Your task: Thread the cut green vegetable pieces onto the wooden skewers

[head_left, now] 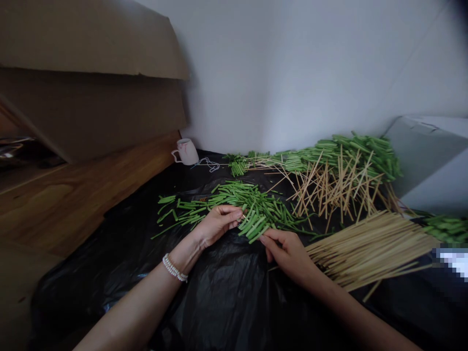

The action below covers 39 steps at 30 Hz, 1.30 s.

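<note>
Materials and finishes: black plastic sheet (pixel 226 292), thin, glossy and heavily creased, with pale highlights along its folds; green stem pieces (pixel 254 223), vegetable matter, smooth with a faint waxy sheen; sticks (pixel 369 246), pale wood or bamboo, matt, dry and straight-grained; large box (pixel 87 39), brown cardboard, matt; board (pixel 84 187), wood, visibly grained, with a slight satin sheen; mug (pixel 188 152), apparently ceramic, smooth and pale; bracelet (pixel 174 269), small, rounded, pearly beads; wall (pixel 310 73), smooth, matt paint; pale container (pixel 420 151), smooth and dull, its material indeterminate.
</note>
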### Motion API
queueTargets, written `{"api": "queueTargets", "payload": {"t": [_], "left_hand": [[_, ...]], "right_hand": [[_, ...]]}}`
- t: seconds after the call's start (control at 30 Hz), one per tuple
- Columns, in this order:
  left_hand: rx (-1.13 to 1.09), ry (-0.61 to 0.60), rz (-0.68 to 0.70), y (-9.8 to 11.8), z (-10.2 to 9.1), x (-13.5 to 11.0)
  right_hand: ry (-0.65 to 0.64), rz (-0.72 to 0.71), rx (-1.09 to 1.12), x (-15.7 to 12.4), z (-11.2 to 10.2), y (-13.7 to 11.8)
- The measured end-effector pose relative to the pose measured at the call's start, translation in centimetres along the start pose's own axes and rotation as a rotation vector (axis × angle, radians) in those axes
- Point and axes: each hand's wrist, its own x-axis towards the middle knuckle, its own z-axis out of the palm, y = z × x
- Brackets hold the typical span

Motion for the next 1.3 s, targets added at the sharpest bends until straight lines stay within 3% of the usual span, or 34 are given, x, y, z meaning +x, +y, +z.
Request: {"api": "queueTargets", "payload": {"t": [0.3,0.53,0.73,0.9,1.1,1.3], "left_hand": [[-0.059,-0.044,0.016,0.7,0.2,-0.3],[-0.038,0.003,-0.043,0.4,0.1,-0.2],[-0.02,-0.026,-0.062,0.4,0.2,-0.3],[-0.002,-0.011,-0.044,0.3,0.3,-0.2],[-0.002,-0.032,-0.022,-0.1,0.3,-0.2],[-0.007,-0.032,-0.007,-0.3,0.3,-0.1]], "right_hand": [[0.007,-0.01,0.006,0.1,-0.4,-0.2],[0.027,-0.009,-0.013,0.1,-0.1,0.1],[0.002,-0.019,-0.032,0.0,-0.2,0.0],[0.084,-0.1,-0.154,-0.1,-0.1,0.0],[-0.002,0.008,0.001,0.0,-0.2,-0.1],[0.099,-0.08,-0.153,-0.1,-0.1,-0.3]]}}
